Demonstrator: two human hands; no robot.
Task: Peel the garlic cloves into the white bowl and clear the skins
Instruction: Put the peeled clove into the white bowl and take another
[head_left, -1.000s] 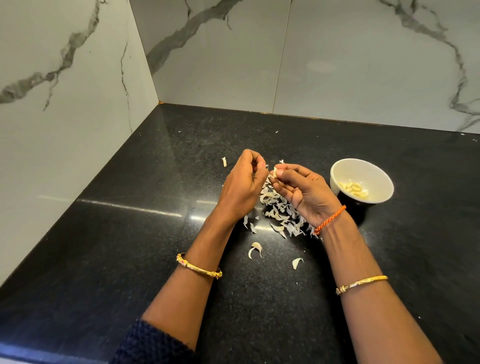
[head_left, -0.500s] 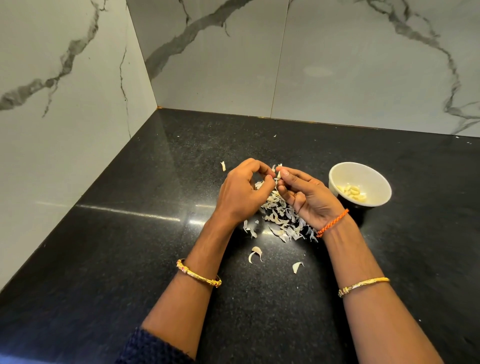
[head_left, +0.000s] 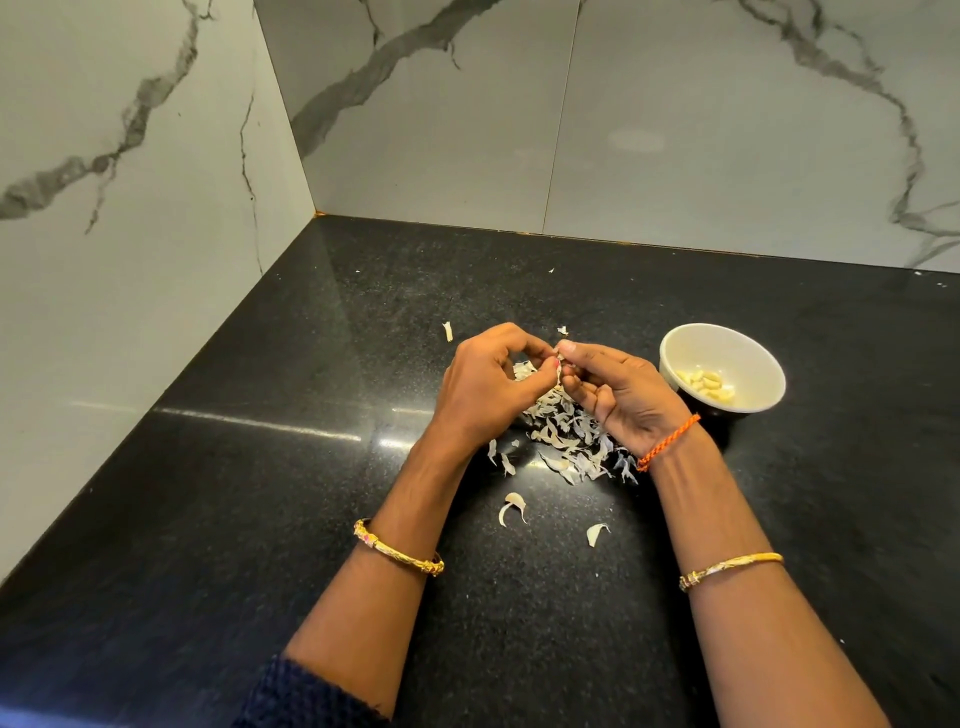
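My left hand (head_left: 485, 387) and my right hand (head_left: 618, 392) meet fingertip to fingertip above a pile of garlic skins (head_left: 569, 441) on the black counter (head_left: 260, 519). Both pinch one small garlic clove (head_left: 560, 359), which the fingers mostly hide. The white bowl (head_left: 724, 345) stands just right of my right hand and holds several peeled cloves (head_left: 706, 384).
Loose skin pieces lie near my wrists (head_left: 513, 506), another (head_left: 596, 532), and one beyond my left hand (head_left: 447, 331). Marble walls close the counter at the left and back, forming a corner (head_left: 316, 213). Bare counter stretches to the left and in front.
Both hands have sunk a little toward the skin pile and drawn closer together, fingertips still working on the same clove. The bowl has stayed put.
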